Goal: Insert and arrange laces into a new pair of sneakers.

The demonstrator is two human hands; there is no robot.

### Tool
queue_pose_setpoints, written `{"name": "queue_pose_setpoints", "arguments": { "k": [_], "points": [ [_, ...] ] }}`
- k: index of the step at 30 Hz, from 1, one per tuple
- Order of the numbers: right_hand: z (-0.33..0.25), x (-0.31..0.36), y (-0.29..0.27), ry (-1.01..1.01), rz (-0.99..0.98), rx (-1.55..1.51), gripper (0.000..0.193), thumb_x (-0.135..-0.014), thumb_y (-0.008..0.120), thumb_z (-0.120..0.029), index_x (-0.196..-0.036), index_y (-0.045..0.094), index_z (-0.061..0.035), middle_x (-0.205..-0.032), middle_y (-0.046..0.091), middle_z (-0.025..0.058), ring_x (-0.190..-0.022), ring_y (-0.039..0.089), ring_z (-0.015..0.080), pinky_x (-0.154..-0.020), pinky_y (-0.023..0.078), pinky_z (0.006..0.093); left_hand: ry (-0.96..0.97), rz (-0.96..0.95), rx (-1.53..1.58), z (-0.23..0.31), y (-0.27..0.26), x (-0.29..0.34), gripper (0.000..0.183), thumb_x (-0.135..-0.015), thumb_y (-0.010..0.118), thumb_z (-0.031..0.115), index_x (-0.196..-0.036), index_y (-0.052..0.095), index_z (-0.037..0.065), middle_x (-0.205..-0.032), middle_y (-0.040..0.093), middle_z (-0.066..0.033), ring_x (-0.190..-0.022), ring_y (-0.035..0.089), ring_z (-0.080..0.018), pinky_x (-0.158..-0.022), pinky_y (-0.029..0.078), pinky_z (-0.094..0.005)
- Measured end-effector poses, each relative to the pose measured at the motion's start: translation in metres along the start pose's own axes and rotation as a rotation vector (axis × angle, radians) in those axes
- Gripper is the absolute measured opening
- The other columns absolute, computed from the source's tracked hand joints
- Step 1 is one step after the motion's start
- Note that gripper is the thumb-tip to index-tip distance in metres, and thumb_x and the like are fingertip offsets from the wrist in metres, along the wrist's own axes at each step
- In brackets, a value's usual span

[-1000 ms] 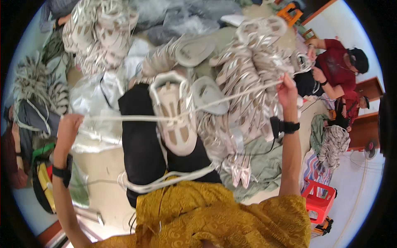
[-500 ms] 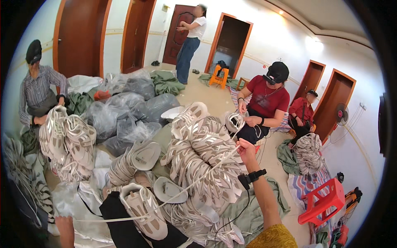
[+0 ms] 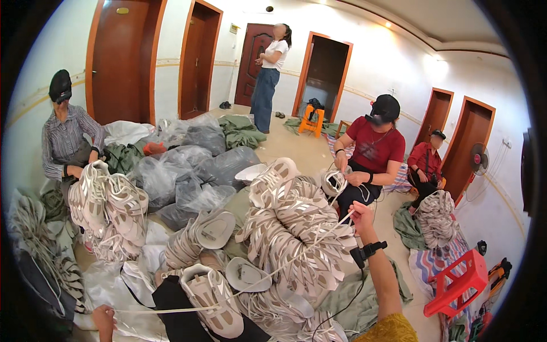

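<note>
A beige and white shoe upper (image 3: 212, 301) lies on the black cloth (image 3: 171, 302) over my lap, toe toward me. A long pale shoelace (image 3: 263, 278) runs through its eyelets and stretches out to both sides. My right hand (image 3: 362, 218), raised at the far right of the pile, is closed in a pinch on one end. My left hand (image 3: 104, 322), low at the left edge, is closed around the other end; part of it is cut off by the picture's dark rim. Beyond the lap shoe lies a big pile of nested shoe uppers (image 3: 296, 228).
Clear plastic bags (image 3: 171, 171) spread across the floor behind the pile. A person in red (image 3: 376, 148) laces a shoe upper; a person in stripes (image 3: 68, 137) sits left with more uppers. A red plastic stool (image 3: 458, 282) stands at right. A black cable (image 3: 342, 310) hangs from my right wrist.
The view has shifted, so everything sits slightly more to the right and lower. Both my hands still hold the shoelace stretched. The standing person's hands are now lower, at the waist.
</note>
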State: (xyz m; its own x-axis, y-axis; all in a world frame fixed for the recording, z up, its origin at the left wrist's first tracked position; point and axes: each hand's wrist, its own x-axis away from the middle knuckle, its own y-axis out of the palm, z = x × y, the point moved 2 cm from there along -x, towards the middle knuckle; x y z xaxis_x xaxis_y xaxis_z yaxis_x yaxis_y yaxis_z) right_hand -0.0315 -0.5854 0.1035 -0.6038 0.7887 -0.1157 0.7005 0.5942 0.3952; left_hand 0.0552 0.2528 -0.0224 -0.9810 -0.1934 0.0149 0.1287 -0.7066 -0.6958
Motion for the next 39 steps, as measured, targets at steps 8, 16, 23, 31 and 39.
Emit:
{"name": "queue_pose_setpoints", "arguments": {
  "k": [8,16,23,31,39],
  "points": [
    [-0.006,-0.003,-0.003,-0.027,-0.004,0.005,0.028,-0.077,0.059,-0.009,-0.102,0.056,0.0032,-0.079,0.064,0.0095,-0.065,0.061,0.0167,-0.056,0.048,0.0238,-0.214,-0.056,0.497,-0.055,0.019,-0.010,0.020,-0.072,0.043,-0.002,-0.086,0.055,-0.010,-0.060,0.056,-0.0147,-0.043,0.059,-0.0235,-0.031,0.046,-0.0312],
    [-0.019,-0.010,-0.011,-0.074,0.019,0.015,0.029,-0.077,0.058,-0.011,-0.102,0.056,0.0030,-0.080,0.063,0.0089,-0.066,0.060,0.0158,-0.058,0.048,0.0229,-0.214,-0.074,0.469,-0.070,0.028,-0.005,0.021,-0.071,0.044,-0.002,-0.087,0.056,-0.011,-0.062,0.057,-0.0143,-0.045,0.059,-0.0221,-0.035,0.048,-0.0286],
    [-0.045,-0.014,-0.013,-0.126,0.021,0.003,0.027,-0.078,0.056,-0.012,-0.101,0.057,0.0024,-0.079,0.063,0.0075,-0.066,0.060,0.0152,-0.057,0.047,0.0219,-0.250,-0.107,0.793,-0.040,0.016,0.008,0.028,-0.076,0.053,0.011,-0.098,0.050,-0.006,-0.076,0.056,-0.0114,-0.062,0.060,-0.0205,-0.050,0.049,-0.0276],
    [-0.060,-0.037,-0.039,-0.181,-0.044,0.101,0.030,-0.079,0.054,-0.013,-0.107,0.056,-0.0009,-0.085,0.063,0.0061,-0.073,0.060,0.0155,-0.067,0.047,0.0255,-0.280,0.001,1.196,-0.037,0.006,-0.003,0.019,-0.079,0.056,0.019,-0.090,0.052,0.004,-0.079,0.054,-0.0062,-0.076,0.056,-0.0198,-0.067,0.047,-0.0300],
    [-0.077,-0.044,-0.064,-0.200,0.095,0.126,0.030,-0.079,0.055,-0.012,-0.105,0.056,0.0021,-0.080,0.064,0.0075,-0.066,0.060,0.0143,-0.060,0.045,0.0237,-0.180,0.190,1.409,-0.091,-0.035,-0.039,0.025,-0.079,0.060,0.016,-0.099,0.052,0.003,-0.093,0.052,-0.0072,-0.088,0.054,-0.0218,-0.085,0.044,-0.0350]
  ]
}}
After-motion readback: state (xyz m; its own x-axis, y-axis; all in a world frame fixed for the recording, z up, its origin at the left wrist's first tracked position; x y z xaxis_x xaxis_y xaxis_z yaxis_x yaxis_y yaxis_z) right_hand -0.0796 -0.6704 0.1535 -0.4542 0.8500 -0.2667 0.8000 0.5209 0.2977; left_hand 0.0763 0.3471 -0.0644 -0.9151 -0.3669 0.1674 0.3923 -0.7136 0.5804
